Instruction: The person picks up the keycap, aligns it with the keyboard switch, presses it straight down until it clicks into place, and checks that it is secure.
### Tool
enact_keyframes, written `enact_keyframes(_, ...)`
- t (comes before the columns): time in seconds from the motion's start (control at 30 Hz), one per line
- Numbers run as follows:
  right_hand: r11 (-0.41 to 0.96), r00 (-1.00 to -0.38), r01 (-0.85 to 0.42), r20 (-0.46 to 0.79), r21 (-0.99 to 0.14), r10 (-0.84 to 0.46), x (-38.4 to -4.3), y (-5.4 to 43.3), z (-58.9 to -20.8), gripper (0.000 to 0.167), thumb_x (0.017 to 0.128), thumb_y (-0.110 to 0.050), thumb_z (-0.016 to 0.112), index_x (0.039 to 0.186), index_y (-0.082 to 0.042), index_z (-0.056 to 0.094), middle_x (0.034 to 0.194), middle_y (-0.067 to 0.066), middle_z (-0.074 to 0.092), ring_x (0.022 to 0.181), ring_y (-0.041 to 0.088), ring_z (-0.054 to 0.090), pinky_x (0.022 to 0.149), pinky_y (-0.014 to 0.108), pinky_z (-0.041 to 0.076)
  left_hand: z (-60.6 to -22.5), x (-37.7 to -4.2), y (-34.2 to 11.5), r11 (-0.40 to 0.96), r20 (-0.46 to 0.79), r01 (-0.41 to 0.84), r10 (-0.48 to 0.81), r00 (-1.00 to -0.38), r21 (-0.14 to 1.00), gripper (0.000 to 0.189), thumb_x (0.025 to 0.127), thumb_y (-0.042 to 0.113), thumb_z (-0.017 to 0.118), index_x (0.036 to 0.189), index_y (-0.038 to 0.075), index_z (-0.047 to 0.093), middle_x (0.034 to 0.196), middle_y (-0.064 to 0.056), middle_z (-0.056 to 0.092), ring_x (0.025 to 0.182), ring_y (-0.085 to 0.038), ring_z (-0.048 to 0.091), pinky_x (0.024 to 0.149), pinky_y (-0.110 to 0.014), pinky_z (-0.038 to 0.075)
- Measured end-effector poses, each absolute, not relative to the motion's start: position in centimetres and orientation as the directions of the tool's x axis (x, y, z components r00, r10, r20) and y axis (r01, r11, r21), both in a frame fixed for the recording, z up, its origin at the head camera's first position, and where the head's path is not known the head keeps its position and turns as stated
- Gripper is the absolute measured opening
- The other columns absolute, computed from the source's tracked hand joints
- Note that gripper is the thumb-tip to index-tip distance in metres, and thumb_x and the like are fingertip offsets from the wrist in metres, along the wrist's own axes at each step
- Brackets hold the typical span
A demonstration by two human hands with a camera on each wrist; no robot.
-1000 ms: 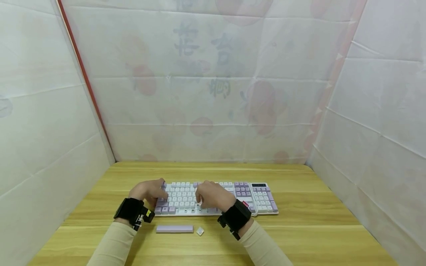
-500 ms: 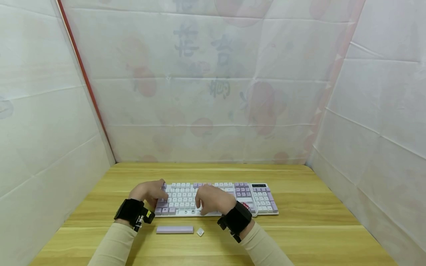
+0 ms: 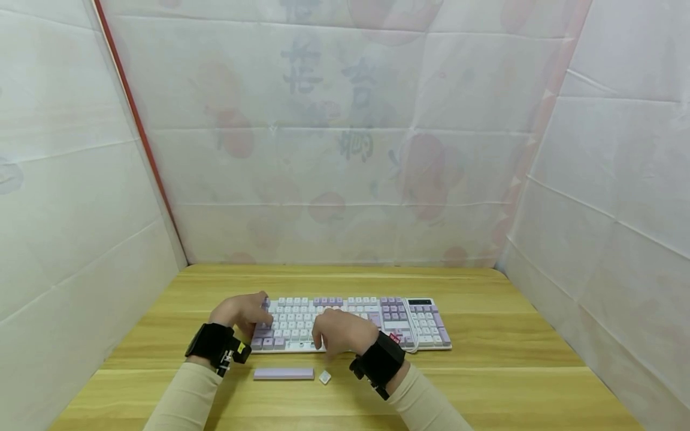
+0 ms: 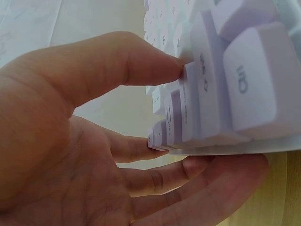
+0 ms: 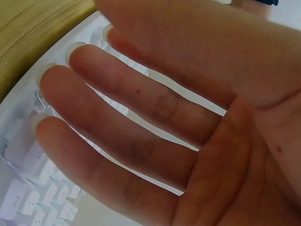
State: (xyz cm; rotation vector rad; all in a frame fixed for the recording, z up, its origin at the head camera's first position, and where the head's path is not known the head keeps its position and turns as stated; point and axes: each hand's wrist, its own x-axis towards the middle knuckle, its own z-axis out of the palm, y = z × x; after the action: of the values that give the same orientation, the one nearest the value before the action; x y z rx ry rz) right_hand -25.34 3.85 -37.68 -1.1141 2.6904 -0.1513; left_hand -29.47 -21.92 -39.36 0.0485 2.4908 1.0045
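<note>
Left hand (image 3: 242,312) grips the white-and-lilac plastic keyboard (image 3: 294,317) at left; right hand (image 3: 344,331), fingers apart, is at its front edge. Long lilac keycap (image 3: 283,374) and small white keycap (image 3: 324,377) lie off it, front-row gap (image 3: 299,345) unfilled.

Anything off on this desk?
Yes. A long lavender keycap and a small pale piece, probably another keycap, lie loose on the table before the keyboard, the small one askew. The bottom row has a gap where keycaps would normally sit. The white cable lies across the keyboard's right part.
</note>
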Motion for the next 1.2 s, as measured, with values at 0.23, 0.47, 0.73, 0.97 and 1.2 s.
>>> enact_keyframes(0.23, 0.708, -0.682, -0.686, -0.191, -0.17, -0.706, -25.1, 3.7, -38.1, 0.021, 0.073, -0.01, 0.092, 0.087, -0.02, 0.08, 0.088, -0.009, 0.073, 0.068, 0.001, 0.056, 0.061, 0.015, 0.048, -39.5, -29.5, -21.9, 0.74, -0.398, -0.134, 0.192, -0.897, 0.659, 0.075, 0.085, 0.011, 0.069, 0.148, -0.007, 0.032, 0.127, -0.028, 0.054, 0.092, -0.028, 0.067, 0.076, -0.045, 0.066)
enact_keyframes(0.47, 0.7, -0.673, -0.696, -0.193, -0.163, -0.714, -24.9, 3.5, -38.4, 0.02, 0.071, -0.02, 0.095, 0.078, -0.019, 0.077, 0.081, -0.012, 0.068, 0.064, 0.002, 0.05, 0.057, 0.015, 0.045, -39.4, -29.5, -21.9, 0.747, -0.392, -0.124, 0.194, -0.9, 0.654, 0.072, 0.084, 0.011, 0.069, 0.145, -0.007, 0.035, 0.124, -0.026, 0.055, 0.092, -0.028, 0.066, 0.076, -0.044, 0.065)
enact_keyframes(0.73, 0.737, -0.694, -0.645, -0.249, -0.202, -0.675, -24.4, 3.4, -38.5, 0.033, 0.071, -0.019, 0.094, 0.064, -0.02, 0.062, 0.065, -0.013, 0.054, 0.056, 0.004, 0.046, 0.051, 0.017, 0.04, -39.5, -29.6, -21.9, 0.747, -0.4, -0.132, 0.192, -0.896, 0.652, 0.077, 0.085, 0.011, 0.069, 0.149, -0.008, 0.031, 0.132, -0.029, 0.052, 0.095, -0.028, 0.066, 0.078, -0.046, 0.065)
enact_keyframes(0.97, 0.741, -0.681, -0.625, -0.292, -0.247, -0.672, -24.1, 3.4, -38.4, 0.037, 0.074, -0.007, 0.09, 0.061, -0.019, 0.058, 0.059, -0.011, 0.051, 0.049, 0.005, 0.046, 0.046, 0.018, 0.038, -39.5, -29.6, -22.0, 0.75, -0.399, -0.127, 0.194, -0.896, 0.649, 0.082, 0.084, 0.012, 0.069, 0.153, -0.008, 0.027, 0.135, -0.029, 0.05, 0.093, -0.028, 0.065, 0.077, -0.044, 0.065)
enact_keyframes(1.2, 0.769, -0.695, -0.59, -0.33, -0.248, -0.639, -24.0, 3.4, -38.4, 0.03, 0.079, 0.01, 0.076, 0.066, -0.016, 0.069, 0.065, -0.004, 0.064, 0.046, 0.009, 0.046, 0.04, 0.02, 0.036, -39.5, -29.6, -22.0, 0.751, -0.403, -0.128, 0.195, -0.894, 0.647, 0.083, 0.084, 0.012, 0.069, 0.153, -0.008, 0.026, 0.133, -0.027, 0.051, 0.093, -0.028, 0.065, 0.077, -0.044, 0.065)
